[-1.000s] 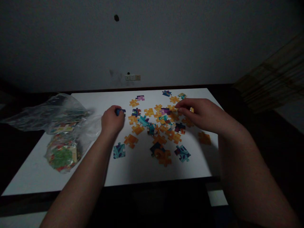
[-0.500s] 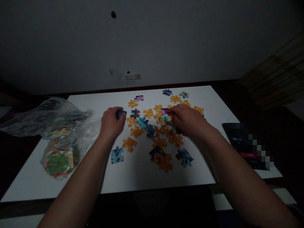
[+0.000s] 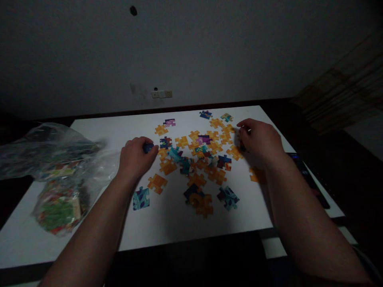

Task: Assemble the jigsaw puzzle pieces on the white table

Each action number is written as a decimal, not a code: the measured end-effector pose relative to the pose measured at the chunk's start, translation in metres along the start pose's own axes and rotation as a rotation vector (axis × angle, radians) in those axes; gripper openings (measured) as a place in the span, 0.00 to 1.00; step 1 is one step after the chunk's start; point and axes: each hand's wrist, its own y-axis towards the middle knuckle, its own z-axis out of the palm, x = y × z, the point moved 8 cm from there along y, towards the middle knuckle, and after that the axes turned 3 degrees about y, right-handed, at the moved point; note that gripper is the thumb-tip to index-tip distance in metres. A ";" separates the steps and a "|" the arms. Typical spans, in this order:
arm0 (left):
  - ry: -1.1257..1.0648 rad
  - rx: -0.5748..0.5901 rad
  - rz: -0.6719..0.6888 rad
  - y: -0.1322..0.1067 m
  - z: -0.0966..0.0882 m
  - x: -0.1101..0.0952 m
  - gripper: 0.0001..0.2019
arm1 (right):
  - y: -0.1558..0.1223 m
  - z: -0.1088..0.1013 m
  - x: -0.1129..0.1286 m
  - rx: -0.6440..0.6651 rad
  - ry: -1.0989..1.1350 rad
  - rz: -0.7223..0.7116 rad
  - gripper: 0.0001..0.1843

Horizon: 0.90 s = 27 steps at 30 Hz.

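Note:
Several jigsaw pieces [image 3: 197, 159], some orange backs up and some picture side up, lie scattered on the white table [image 3: 125, 127]. My left hand [image 3: 134, 155] rests at the left of the scatter, fingers curled round a dark blue piece [image 3: 148, 147]. My right hand [image 3: 260, 139] hovers at the right edge of the scatter with its fingers bent; a small dark thing shows at its fingertips, and I cannot make out what it is. A teal piece [image 3: 141, 198] lies near my left forearm.
A clear plastic bag [image 3: 54, 159] with more colourful pieces lies at the table's left side. A dark flat device [image 3: 308, 177] rests at the right edge. The wall behind has a socket plate [image 3: 161, 94]. The room is dim.
My right hand has moved from the middle of the pieces to the right edge of the scatter. My left hand stays closed on the blue piece. The view shifted slightly left.

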 end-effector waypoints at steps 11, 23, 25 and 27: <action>-0.099 -0.032 0.032 0.001 -0.005 0.002 0.18 | 0.003 0.012 -0.006 0.081 -0.045 -0.001 0.23; -0.120 -0.087 -0.079 0.001 -0.017 0.013 0.15 | 0.004 -0.006 -0.020 -0.052 0.021 0.083 0.23; -0.129 -0.078 -0.110 0.001 -0.017 0.015 0.16 | 0.003 -0.014 -0.024 -0.097 0.043 0.133 0.24; -0.136 -0.064 -0.135 0.001 -0.016 0.016 0.17 | 0.003 -0.021 -0.026 -0.124 0.073 0.157 0.25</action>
